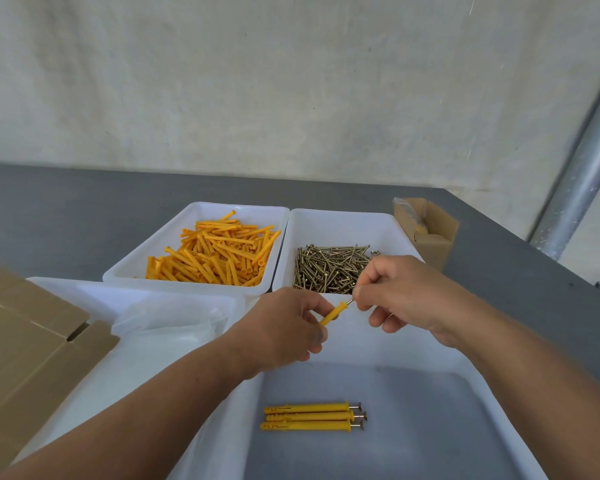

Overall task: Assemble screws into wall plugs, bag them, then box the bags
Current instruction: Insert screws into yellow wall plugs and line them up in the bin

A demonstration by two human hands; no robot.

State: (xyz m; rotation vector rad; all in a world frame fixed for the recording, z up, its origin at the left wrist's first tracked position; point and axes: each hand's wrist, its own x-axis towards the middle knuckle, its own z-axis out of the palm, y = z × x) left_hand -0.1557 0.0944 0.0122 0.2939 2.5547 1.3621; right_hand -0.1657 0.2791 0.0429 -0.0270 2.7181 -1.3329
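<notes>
Near the middle of the frame, my left hand (284, 327) pinches a yellow plastic wall plug (330, 315) between my thumb and curled fingers. Just to its right, my right hand (400, 296) pinches a thin metal screw (350, 301) with thumb and first finger. The tip of the screw meets the open end of the plug.

Both hands are over the far edge of a big white plastic tray (430, 355) at the bottom of the frame. Three finished yellow plugs with screws in them (309, 416) lie side by side on its floor, touching.

Behind my hands, a white tray on the left (201, 211) holds a heap of loose yellow plugs (215, 254). Beside it, a white tray on the right (343, 220) holds a heap of loose brass-coloured screws (329, 271).

At the left, a third white tray (84, 289) holds clear plastic bags (167, 323), with a flat brown cardboard box (25, 341) next to it. A small open cardboard box (426, 233) stands at the upper right on the grey table (66, 209).
</notes>
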